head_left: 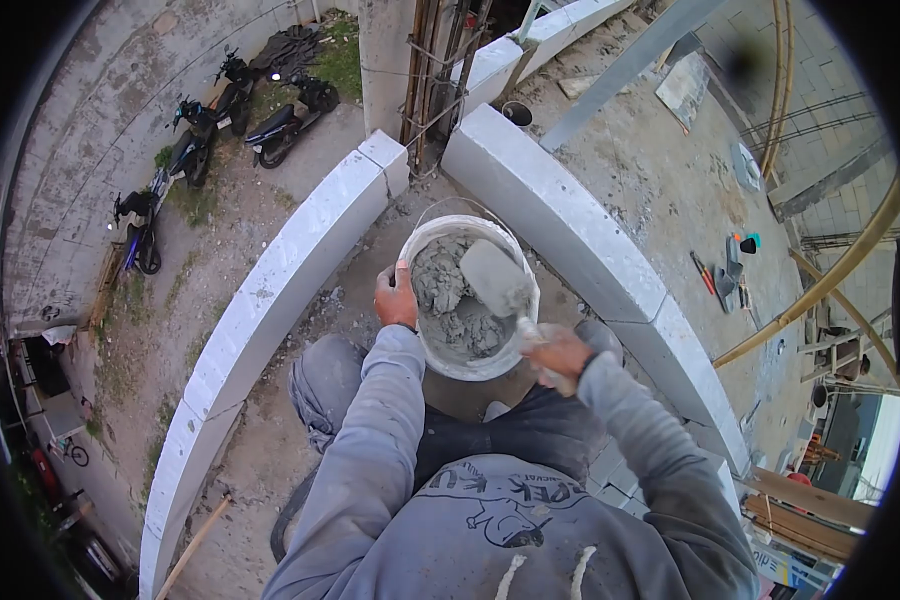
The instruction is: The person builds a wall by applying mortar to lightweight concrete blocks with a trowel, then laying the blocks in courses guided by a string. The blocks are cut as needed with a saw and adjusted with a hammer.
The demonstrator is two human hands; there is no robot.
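Left hand (395, 298) grips bucket (432, 345) rim; right hand (560, 355) holds trowel (495, 280) inside.

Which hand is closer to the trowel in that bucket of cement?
Right. The right hand holds the trowel by its handle, blade over the mix. The left hand is across the bucket, clasping the opposite rim.

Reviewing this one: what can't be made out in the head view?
Handle of the trowel: head view, wrapped by the right hand.
Depth of the mortar: head view, hidden by the bucket wall.
Fingertips of the left hand: head view, hidden at the bucket rim.
Tools on the slab at right: head view, too small.
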